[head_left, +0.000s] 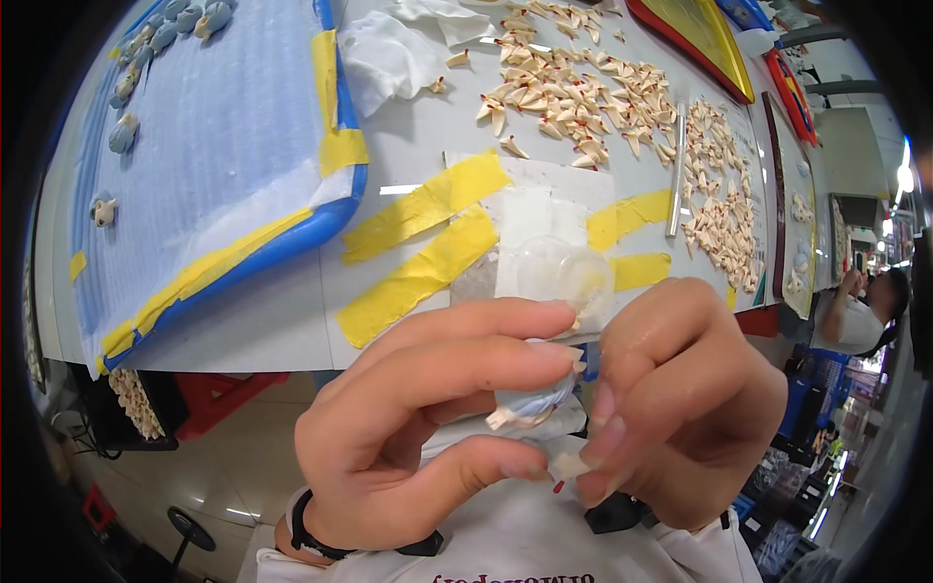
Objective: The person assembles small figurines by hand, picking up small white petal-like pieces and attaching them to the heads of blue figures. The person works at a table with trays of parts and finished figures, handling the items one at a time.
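Holding a small blue-and-cream piece (536, 400), I had my left fingers (457, 374) curled round it, thumb underneath, in front of my shirt. Just beside it, my right fingers (671, 408) pinched a red-tipped cream piece (571, 465); whether the two pieces touched I could not tell, so I judged this pair unfinished. Past my knuckles, a clear round dish (586, 275) stood on white paper (554, 209), near yellow tape (418, 277) stuck to the tabletop (379, 199); a pale bit showed by its near edge, too blurred to name. Low on my left, below the tabletop, a dark tray (167, 389) held many cream bits. Above it, the blue tray (316, 231), lined with pale foam, carried a loose run of blue-and-cream pieces along its far-left side, which I took for work done. Farther off, loose cream pieces (558, 124) lay on the tabletop in two spreads, parted by a metal bar (677, 175); by my reckoning, much more was left than finished. Beyond them, a red-rimmed gold tray (709, 39) was partly in view.
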Motion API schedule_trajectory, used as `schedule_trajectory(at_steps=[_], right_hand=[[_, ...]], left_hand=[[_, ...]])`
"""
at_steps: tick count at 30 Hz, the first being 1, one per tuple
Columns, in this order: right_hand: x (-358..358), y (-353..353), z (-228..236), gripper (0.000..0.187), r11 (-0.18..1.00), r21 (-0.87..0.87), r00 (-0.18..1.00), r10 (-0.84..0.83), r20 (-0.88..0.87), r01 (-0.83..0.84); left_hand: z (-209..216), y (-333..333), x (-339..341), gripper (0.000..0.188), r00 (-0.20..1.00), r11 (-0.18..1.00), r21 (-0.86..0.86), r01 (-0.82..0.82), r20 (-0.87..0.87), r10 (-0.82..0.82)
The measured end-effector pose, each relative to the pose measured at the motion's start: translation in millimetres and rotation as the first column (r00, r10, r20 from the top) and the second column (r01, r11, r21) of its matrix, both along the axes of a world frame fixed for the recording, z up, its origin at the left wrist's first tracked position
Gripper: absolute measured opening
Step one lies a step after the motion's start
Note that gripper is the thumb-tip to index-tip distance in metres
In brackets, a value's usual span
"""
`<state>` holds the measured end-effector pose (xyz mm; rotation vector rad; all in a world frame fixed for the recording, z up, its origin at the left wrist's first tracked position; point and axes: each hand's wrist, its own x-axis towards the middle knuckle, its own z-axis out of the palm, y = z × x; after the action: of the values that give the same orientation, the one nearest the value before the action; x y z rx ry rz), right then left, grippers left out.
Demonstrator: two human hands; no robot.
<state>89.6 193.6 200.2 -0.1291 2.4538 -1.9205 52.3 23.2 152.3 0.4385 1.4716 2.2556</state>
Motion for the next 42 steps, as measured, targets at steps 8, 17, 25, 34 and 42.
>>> schedule_trajectory(at_steps=[8,17,25,34,42], right_hand=[[4,2,-10,0.022,1.0,0.01,0.997,-0.016,-0.072,0.017],[-3,4,-14,0.023,0.985,0.166,0.965,0.086,-0.246,-0.045],[-58,69,13,0.012,0.768,0.581,0.961,-0.175,-0.214,0.269],[-98,83,-12,0.01,0.55,0.834,0.955,0.218,-0.203,0.052],[-98,81,-7,0.013,0.341,0.936,0.833,0.49,-0.258,0.089]], left_hand=[[-4,1,2,0.03,0.984,1.0,-0.026,0.007,-0.18,-0.011],[-4,-2,1,0.027,0.868,0.982,-0.16,-0.1,-0.496,0.008],[-11,-9,1,0.042,0.919,0.936,-0.174,-0.305,-0.313,0.241],[3,-8,-1,0.033,0.968,0.951,-0.209,-0.227,-0.153,0.197],[6,-10,-8,0.03,0.969,0.978,-0.193,-0.073,-0.245,0.024]])
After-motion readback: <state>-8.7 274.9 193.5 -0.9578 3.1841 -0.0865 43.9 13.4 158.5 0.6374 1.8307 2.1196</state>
